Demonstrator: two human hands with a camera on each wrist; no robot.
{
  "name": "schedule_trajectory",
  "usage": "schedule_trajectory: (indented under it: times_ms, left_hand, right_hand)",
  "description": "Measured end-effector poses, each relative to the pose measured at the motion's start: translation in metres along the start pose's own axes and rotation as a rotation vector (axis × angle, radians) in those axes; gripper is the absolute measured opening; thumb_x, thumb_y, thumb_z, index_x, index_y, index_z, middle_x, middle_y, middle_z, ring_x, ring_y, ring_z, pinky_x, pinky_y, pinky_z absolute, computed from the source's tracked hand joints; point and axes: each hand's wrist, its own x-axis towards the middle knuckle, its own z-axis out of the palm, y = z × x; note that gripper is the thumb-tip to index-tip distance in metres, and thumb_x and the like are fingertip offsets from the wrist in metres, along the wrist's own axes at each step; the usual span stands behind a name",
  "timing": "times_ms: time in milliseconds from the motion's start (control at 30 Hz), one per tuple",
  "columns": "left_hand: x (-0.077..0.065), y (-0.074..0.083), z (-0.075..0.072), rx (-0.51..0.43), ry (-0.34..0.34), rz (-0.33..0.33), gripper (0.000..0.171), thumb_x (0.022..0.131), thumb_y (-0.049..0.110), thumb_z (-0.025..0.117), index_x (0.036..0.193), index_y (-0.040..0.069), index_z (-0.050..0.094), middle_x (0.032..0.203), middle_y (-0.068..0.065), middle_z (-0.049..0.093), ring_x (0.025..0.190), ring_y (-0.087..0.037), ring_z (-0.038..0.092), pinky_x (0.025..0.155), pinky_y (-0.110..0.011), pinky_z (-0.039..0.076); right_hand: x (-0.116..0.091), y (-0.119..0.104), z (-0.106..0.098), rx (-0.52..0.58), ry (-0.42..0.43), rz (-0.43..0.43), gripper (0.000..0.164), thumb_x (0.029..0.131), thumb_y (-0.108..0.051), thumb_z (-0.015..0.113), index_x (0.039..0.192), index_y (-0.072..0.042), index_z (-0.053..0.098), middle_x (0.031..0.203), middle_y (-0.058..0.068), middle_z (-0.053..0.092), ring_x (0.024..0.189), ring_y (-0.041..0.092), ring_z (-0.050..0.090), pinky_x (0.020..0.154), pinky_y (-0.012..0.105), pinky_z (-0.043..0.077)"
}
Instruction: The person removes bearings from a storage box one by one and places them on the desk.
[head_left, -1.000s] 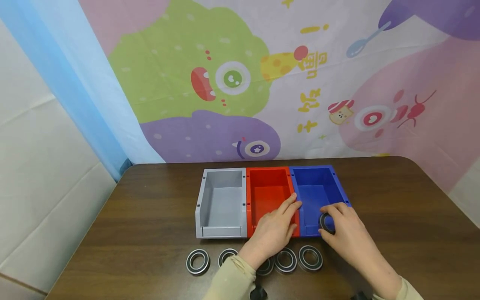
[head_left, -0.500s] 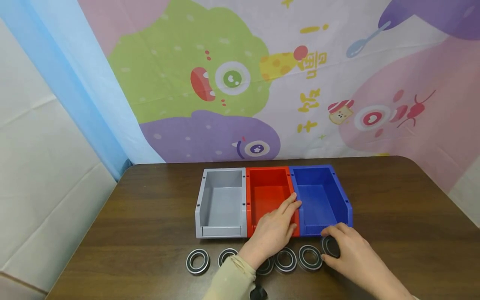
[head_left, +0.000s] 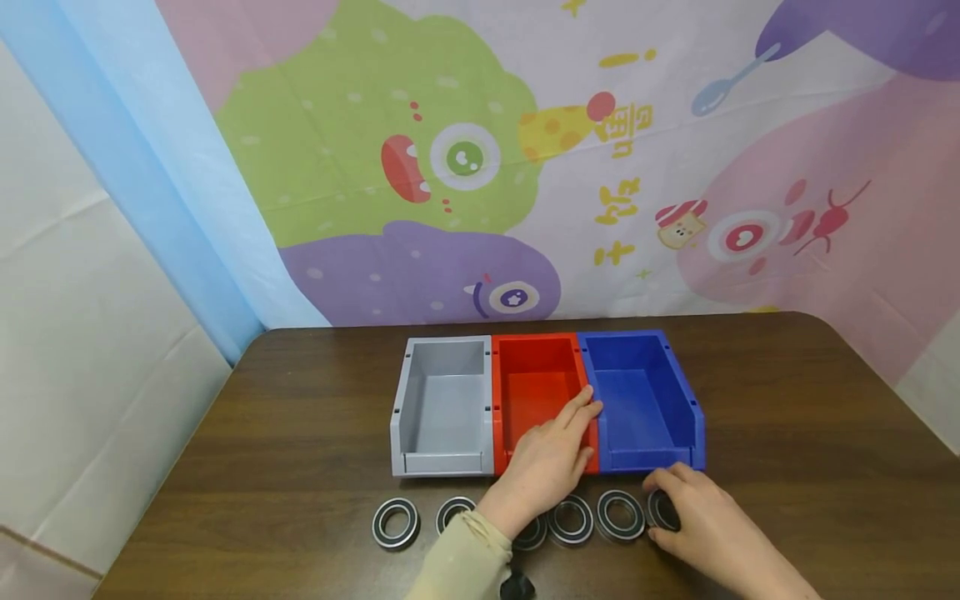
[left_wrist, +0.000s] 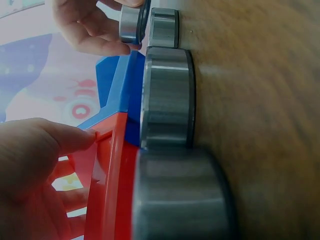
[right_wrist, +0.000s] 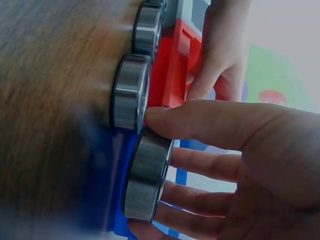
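Note:
My right hand (head_left: 701,517) pinches a ball bearing (head_left: 663,510) between thumb and fingers, just in front of the blue bin (head_left: 637,408). In the right wrist view this bearing (right_wrist: 147,175) is slightly tilted, close to the tabletop and beside another bearing (right_wrist: 131,92). My left hand (head_left: 543,458) rests on the red bin (head_left: 536,358), its fingers extended along the wall shared with the blue bin. In the left wrist view the thumb (left_wrist: 75,139) touches the red bin's edge. My left wrist partly hides the bearings under it.
A grey bin (head_left: 446,417) adjoins the red one on the left. Several more bearings lie in a row before the bins, among them one at the left end (head_left: 395,523) and one near the right hand (head_left: 621,515). A printed cloth (head_left: 465,275) hangs behind the table (head_left: 300,433).
My right hand has carried the bearing out of the blue bin's front area, toward me and down to the right end of the row. The left hand has stayed in place.

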Motion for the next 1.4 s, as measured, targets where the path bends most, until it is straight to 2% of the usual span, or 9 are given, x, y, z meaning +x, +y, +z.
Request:
schedule_trajectory:
  times_ms: [700,1167,1400]
  left_hand:
    - [0.0,0.0,-0.001,-0.009,-0.011,-0.004,0.056,0.088,0.029,0.059,0.138,0.018,0.037,0.148,0.003,0.029,0.092,-0.012,0.064,0.077,-0.025,0.051]
    - [0.0,0.0,0.001,0.014,-0.001,-0.009,0.056,0.087,0.029,0.059,0.137,0.018,0.038,0.148,0.003,0.029,0.087,-0.012,0.064,0.074,-0.024,0.051]
    - [-0.001,0.004,0.003,0.084,-0.015,-0.028,0.059,0.087,0.029,0.059,0.14,0.018,0.035,0.15,0.003,0.024,0.079,-0.013,0.063,0.067,-0.024,0.051]
  right_hand:
    - [0.002,0.002,0.011,-0.017,-0.064,0.015,0.039,0.058,-0.015,0.082,0.091,-0.01,0.062,0.084,-0.001,0.056,0.076,0.012,0.053,0.067,0.034,0.047]
    - [0.001,0.0,0.016,-0.062,-0.057,-0.014,0.038,0.059,-0.016,0.081,0.092,-0.01,0.063,0.088,0.0,0.057,0.084,0.017,0.056,0.073,0.037,0.048]
    - [0.004,-0.005,0.014,-0.129,0.018,-0.046,0.031,0.064,-0.018,0.077,0.091,-0.012,0.064,0.086,-0.002,0.058,0.082,0.019,0.057,0.066,0.037,0.048]
